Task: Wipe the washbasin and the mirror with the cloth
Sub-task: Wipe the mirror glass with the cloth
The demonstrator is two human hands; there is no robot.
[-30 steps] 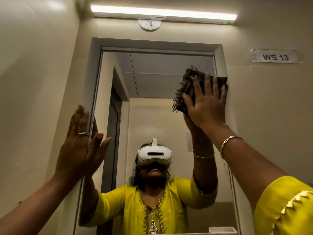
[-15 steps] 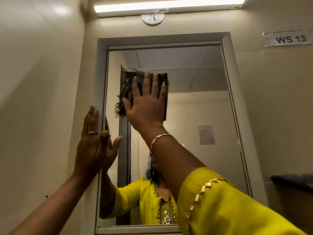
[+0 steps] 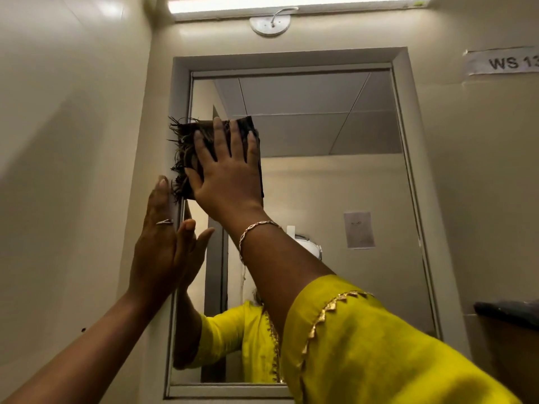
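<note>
Pressing: right hand, fingers spread flat, pins cloth against mirror at upper left edge, fringe overlapping frame. Left hand, flat and holding nothing, braces on frame below. Risk: unpinched cloth likely slips if pressure eases. Room: bare mirror rightward and downward; washbasin out of view.

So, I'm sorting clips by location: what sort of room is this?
Probably a washroom: a framed wall mirror, a strip light above it, and the right hand pressing a cloth to the glass.
</note>
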